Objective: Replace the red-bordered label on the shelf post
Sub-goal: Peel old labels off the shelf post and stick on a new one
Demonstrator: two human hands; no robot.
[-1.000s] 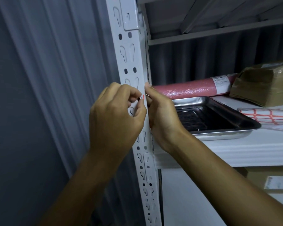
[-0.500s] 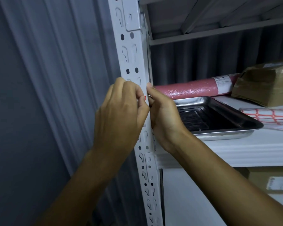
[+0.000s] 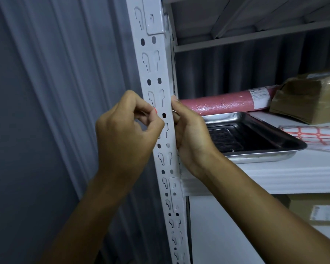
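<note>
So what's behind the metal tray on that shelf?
Behind the metal tray lies a pink roll with a white label at its right end, against a dark ribbed wall. The right hand covers the roll's left end.

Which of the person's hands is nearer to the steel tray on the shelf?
Right. The right hand rests against the shelf post's right edge, just beside the steel tray's near corner. The left hand is on the post's far side, pinching a red-edged label.

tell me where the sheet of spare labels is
In the head view the label sheet lies at the far right on the white shelf, just right of the steel tray and below the brown parcel.
</note>
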